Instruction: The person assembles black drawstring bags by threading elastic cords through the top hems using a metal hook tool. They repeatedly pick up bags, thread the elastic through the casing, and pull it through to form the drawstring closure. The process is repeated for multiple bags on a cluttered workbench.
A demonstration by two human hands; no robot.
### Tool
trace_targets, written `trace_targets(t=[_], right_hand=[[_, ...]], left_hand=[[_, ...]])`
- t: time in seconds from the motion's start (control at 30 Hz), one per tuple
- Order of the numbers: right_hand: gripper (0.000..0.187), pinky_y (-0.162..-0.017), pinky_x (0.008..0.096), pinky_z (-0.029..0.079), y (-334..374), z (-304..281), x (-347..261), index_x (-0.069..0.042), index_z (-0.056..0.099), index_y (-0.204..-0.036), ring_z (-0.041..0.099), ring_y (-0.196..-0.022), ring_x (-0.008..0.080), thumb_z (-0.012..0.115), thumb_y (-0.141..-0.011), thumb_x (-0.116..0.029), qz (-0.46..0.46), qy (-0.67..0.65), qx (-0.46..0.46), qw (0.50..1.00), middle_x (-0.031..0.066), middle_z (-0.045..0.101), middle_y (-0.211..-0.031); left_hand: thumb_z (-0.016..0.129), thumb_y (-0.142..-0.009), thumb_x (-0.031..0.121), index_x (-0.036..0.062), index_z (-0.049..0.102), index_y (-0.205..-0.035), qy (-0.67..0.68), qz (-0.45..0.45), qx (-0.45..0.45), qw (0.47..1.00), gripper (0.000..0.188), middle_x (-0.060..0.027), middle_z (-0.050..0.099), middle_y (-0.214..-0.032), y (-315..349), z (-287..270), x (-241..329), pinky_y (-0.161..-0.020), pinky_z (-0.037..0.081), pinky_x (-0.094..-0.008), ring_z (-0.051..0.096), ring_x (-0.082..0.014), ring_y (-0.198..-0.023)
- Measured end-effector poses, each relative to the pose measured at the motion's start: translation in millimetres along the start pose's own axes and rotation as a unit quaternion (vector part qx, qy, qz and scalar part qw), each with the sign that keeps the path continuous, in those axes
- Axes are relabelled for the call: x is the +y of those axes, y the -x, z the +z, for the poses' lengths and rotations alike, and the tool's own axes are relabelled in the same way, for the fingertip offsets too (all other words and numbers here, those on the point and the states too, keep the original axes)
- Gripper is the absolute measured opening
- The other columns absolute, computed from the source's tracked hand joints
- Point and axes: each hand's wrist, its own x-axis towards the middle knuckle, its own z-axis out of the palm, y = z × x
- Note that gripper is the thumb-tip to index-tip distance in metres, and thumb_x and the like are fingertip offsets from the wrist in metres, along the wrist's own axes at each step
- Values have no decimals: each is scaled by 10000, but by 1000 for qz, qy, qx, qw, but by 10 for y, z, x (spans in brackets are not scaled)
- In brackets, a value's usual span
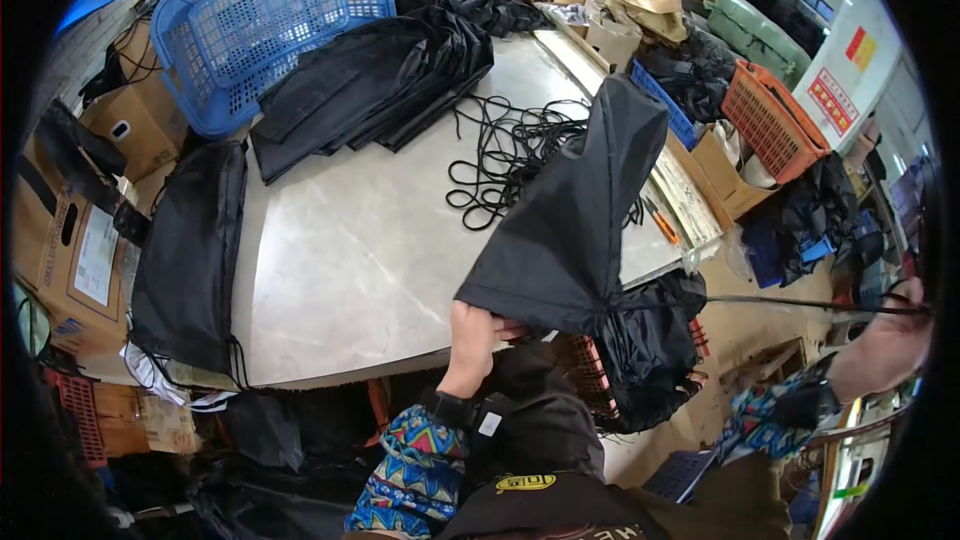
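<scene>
My left hand (473, 337) is closed on the lower edge of a black fabric bag (575, 215), with part of its fingers under the cloth. The bag spreads across the table's near right part. From its gathered lower right corner a thin black cord (765, 301) runs taut to the right. At the far right, my right hand (885, 345) grips the cord's end, arm stretched out. Behind the bag lies a tangled heap of black cords (505, 160), partly covered by it.
A stack of black fabric (370, 80) and a blue basket (270, 35) fill the table's far left. Another black bag with cords (188, 255) hangs over the left edge. Right are an orange-handled tool (661, 224), an orange basket (775, 120) and black fabric (650, 360) over a red basket.
</scene>
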Motion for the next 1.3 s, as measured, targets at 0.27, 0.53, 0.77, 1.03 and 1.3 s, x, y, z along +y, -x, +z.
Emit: trace_targets(t=[0.27,0.53,0.77,1.03,1.3], right_hand=[[244,-790,325,433,-15,-469,660,27,499,-1069,479,-806,182,433,-999,-197,209,-309,-24,928,92,501,-923],[328,-675,402,554,1040,549,-200,21,454,-1044,585,-747,262,340,-1021,-285,79,-213,-165,960,188,544,-906],[231,-711,263,471,1195,490,-135,-6,506,-1165,538,-762,139,420,-1006,-150,158,-81,-317,931,107,560,-954],[289,-585,187,364,1425,209,937,-2,608,-1181,443,-658,40,586,-926,-136,306,-29,-487,818,-29,548,-813],[262,-639,199,422,1452,216,986,-4,642,-1131,539,-733,88,588,-877,-29,375,-4,-461,804,6,616,-845]], left_hand=[[411,-943,228,47,534,-1174,178,32,26,983,318,-67,623,-1067,-153,-320,418,-764,511,-341,619,-200,-883],[739,-680,42,17,569,-1037,-363,516,93,770,396,-174,553,-1113,727,291,539,-828,454,-357,557,-292,-961],[589,-665,-43,95,589,-1120,-545,504,65,667,476,-130,525,-1125,71,437,852,-895,423,-396,521,-323,-1051],[476,-940,262,10,601,-1050,124,113,244,955,302,-99,641,-959,-307,-816,1088,-763,500,-408,617,-256,-820],[527,-832,72,-65,403,-1305,-362,351,285,815,508,-232,458,-1297,-295,-819,747,-1007,350,-450,473,-346,-1181]])
